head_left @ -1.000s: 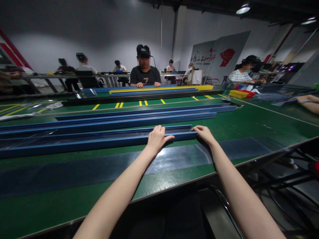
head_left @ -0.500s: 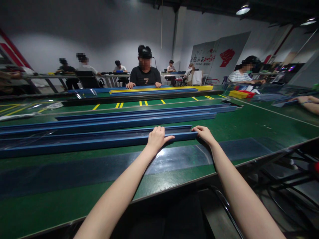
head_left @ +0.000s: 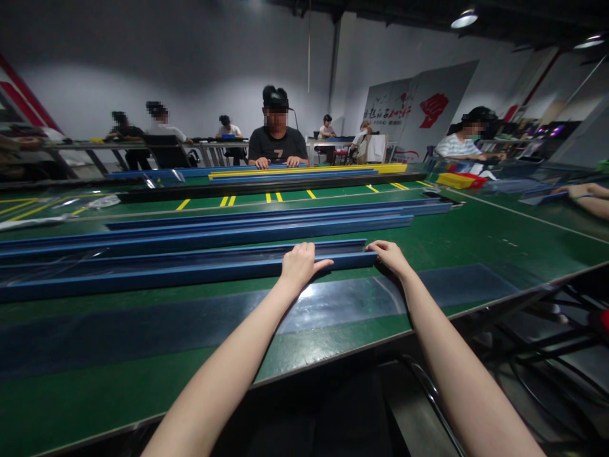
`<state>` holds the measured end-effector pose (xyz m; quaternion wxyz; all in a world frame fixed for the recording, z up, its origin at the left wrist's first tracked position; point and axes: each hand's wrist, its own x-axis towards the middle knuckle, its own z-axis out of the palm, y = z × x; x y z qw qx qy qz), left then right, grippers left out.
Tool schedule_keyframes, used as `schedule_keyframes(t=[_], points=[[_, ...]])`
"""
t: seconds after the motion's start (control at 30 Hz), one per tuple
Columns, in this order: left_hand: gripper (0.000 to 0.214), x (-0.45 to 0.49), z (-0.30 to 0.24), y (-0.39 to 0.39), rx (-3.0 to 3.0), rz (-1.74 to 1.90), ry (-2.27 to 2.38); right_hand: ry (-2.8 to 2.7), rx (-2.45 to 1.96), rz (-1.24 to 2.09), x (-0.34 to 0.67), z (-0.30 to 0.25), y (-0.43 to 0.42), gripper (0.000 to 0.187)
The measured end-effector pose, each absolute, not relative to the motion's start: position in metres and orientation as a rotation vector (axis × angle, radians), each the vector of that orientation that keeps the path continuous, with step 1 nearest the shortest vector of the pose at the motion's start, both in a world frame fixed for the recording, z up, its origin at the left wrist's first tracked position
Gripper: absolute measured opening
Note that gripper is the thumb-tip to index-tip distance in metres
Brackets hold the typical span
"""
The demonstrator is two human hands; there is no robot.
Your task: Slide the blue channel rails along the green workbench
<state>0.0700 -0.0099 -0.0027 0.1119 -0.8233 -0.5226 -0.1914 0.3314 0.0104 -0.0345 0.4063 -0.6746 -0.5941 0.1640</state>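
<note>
A long blue channel strip (head_left: 190, 271) with raised edges lies across the green table, its right end between my hands. My left hand (head_left: 301, 265) grips its near wall, fingers curled over the edge into the channel and thumb stretched along the outside. At the strip's right end, my right hand (head_left: 386, 254) is closed on the tip, its fingers bent against it. What the fingertips press inside the channel is hidden. A clear plastic sheet (head_left: 190, 324) lies flat on the table under my forearms.
More blue channel strips (head_left: 285, 228) lie parallel behind. Further back are a black strip (head_left: 285, 188) and a yellow strip (head_left: 309, 170). A person (head_left: 278, 143) sits opposite, hands on a blue strip. A yellow tray (head_left: 455, 181) stands at right, near another person's hand (head_left: 583, 192).
My hands and the blue strip between them stay in place. Across the table, the person's hands have come closer together and a far blue strip has slid left.
</note>
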Motion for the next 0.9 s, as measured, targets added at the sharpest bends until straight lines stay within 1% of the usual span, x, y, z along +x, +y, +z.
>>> schedule_keyframes(t=[0.17,0.4,0.67,0.8,0.9], points=[[0.054,0.07,-0.005,-0.01,-2.377,-0.585,-1.5,-1.451,-1.662,0.468,0.332,-0.035,0.012,0.031],[0.052,0.069,-0.007,-0.008,-2.353,-0.622,-1.472,-1.448,-1.654,0.457,0.332,-0.036,0.012,0.032],[0.05,0.069,-0.007,-0.01,-2.371,-0.641,-1.427,-1.391,-1.651,0.505,0.328,-0.029,0.009,0.036],[0.049,0.069,-0.007,-0.01,-2.389,-0.64,-1.415,-1.33,-1.55,0.556,0.321,-0.022,0.003,0.041],[0.05,0.069,-0.008,-0.01,-2.391,-0.633,-1.407,-1.388,-1.47,0.623,0.315,-0.016,-0.004,0.043]])
